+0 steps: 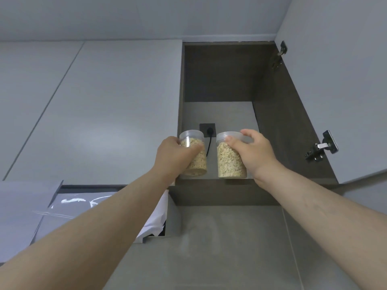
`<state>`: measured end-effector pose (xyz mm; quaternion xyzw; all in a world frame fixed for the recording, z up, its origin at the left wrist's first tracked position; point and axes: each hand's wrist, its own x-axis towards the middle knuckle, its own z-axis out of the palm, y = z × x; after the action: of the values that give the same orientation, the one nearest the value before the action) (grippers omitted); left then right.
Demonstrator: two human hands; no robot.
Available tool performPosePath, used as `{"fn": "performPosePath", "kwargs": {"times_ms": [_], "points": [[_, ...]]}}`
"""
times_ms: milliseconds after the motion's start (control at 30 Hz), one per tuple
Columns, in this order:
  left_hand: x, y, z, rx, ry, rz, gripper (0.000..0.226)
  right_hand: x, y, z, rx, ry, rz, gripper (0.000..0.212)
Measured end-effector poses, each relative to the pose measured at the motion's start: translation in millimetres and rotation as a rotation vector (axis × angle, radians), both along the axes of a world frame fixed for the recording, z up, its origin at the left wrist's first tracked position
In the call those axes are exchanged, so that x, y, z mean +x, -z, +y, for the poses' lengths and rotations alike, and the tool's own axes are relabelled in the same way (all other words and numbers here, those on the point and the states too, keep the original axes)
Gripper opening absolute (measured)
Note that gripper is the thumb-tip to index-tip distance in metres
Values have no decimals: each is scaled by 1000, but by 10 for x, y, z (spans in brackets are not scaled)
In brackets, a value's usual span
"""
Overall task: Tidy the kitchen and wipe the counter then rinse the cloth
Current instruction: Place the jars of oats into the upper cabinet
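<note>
Hands [173,155] [255,153] grip two jars [199,161] [228,163] inside open cupboard [282,122]

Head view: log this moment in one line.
left hand: grips left jar | right hand: grips right jar near lid | both jars: at cabinet front edge | door: open

- I see soft, even, cool light across the cabinet doors [94,101]; it is moderately bright, and the shadows are faint and soft-edged.
- The open cabinet [219,76] is darker inside, its brown back wall dim.
- The source seems to sit above or behind me, though I cannot see it.
- White glare streaks the plastic film [77,203] at lower left.
- Straight door edges bow toward the frame borders.
- Detail is slightly smeared; the flakes in the jars [230,162] read soft to me.
</note>
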<state>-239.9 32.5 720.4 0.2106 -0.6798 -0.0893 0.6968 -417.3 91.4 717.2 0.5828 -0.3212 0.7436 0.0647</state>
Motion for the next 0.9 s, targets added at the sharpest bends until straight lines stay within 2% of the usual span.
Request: {"fn": "performPosePath", "kwargs": {"times_ms": [167, 433, 667, 800, 833, 900], "points": [[-226, -96, -50, -97, -182, -108, 64, -157, -118, -152, -19, -60, 28, 44], [-434, 7, -249, -115, -216, -145, 63, -420, -172, -398, 75, -65, 69, 42], [-464, -28, -308, -94, -308, -248, 61, -509, -205, -435, 231, -180, 147, 24], [-462, -90, -223, -96, -553, -367, 45, -559, -209, -425, 300, -254, 190, 21], [-458, -110, -198, -140, -665, -398, 41, -563, -204, -423, 314, -252, 214, 28], [-444, -153, -158, -299, -921, -450, 36, -590, -222, -470, 335, -223, 235, 55]]}}
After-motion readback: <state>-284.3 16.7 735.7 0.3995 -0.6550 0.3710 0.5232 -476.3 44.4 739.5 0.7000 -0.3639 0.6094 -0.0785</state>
